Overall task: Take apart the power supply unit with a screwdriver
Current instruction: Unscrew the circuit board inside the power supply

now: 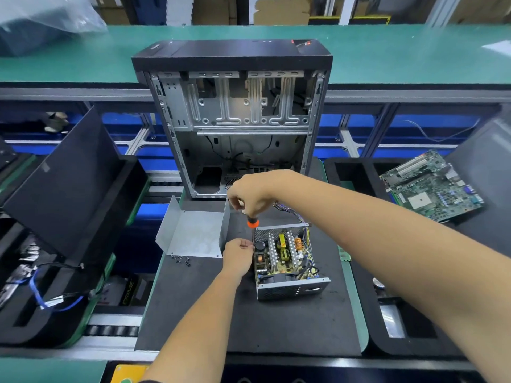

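The opened power supply unit (287, 261) sits on the black mat, its circuit board, heat sinks and coils exposed. Its bent grey metal cover (193, 233) lies to the left, with several small black screws (181, 260) at its front edge. My right hand (253, 193) grips the top of a black and orange screwdriver (252, 221), held upright over the unit's far left corner. My left hand (237, 255) presses against the unit's left wall, steadying it.
An empty computer case (235, 120) stands upright behind the mat (249, 322). A green motherboard (431, 186) lies on a tray at right. Black foam trays with cables (52, 297) and a dark panel (66, 183) are at left.
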`<state>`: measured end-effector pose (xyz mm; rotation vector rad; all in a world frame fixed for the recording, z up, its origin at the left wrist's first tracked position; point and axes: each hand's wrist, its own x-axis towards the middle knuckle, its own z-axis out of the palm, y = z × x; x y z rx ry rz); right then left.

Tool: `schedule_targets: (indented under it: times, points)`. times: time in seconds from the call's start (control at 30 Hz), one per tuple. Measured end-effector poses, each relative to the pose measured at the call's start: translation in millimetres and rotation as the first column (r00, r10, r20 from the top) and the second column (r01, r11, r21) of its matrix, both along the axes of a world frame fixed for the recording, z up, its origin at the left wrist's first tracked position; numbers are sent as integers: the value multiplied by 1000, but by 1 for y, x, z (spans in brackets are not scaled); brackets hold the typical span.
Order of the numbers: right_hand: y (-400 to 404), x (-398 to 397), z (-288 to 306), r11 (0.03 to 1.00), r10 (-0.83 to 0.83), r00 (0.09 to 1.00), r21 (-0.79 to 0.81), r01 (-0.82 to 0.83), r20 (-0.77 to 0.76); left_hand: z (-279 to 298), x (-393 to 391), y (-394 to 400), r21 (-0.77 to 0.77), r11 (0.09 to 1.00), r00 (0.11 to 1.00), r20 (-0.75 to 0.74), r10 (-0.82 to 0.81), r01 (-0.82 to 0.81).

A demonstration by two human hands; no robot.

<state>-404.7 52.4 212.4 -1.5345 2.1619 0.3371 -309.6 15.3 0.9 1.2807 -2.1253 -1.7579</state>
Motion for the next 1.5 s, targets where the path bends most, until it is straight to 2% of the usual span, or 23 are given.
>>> schedule_targets:
  times: [0.17,0.3,0.33,0.47,0.57,0.77,1.0,1.07,1.17,1.4,1.5]
  points:
    - [7,1,-10,995,-89,996,-38,89,12,0,-1,0,-14,1000,1000,19,-6,6]
    - [6,8,-9,1000,-13,982,11,15,-191,-1,-1,-1,-16,1000,1000,27,-7,7]
    - [4,9,-10,1000,22,979,8,-21,-201,-1,-2,0,-17,1000,1000,28,-8,8]
    - [3,5,-6,990,27,1000,-136,-28,-8,0,-1,-1,-15,1000,1000,20,-18,18]
    - [7,3,-5,989,15,996,-145,-2,91,0,0,-1,-2,1000,1000,9,-16,16]
    - [5,4,-10,991,-89,992,-102,80,-85,1,-1,-1,5,1000,1000,15,-10,10]
    - [12,1,-5,988,-39,984,-141,64,173,2,1,-1,10,1000,1000,15,-14,14]
    - [12,1,-9,986,-77,987,-135,96,139,2,0,0,11,1000,1000,14,-13,13]
    - [11,-1,-12,981,-160,987,-111,158,-8,3,0,0,15,1000,1000,15,-10,10]
    - [14,-4,-6,986,-83,988,-130,100,131,3,0,1,5,1000,1000,20,-8,8]
    - [15,-5,-9,987,-108,992,-113,115,69,3,0,1,7,1000,1000,22,-14,14]
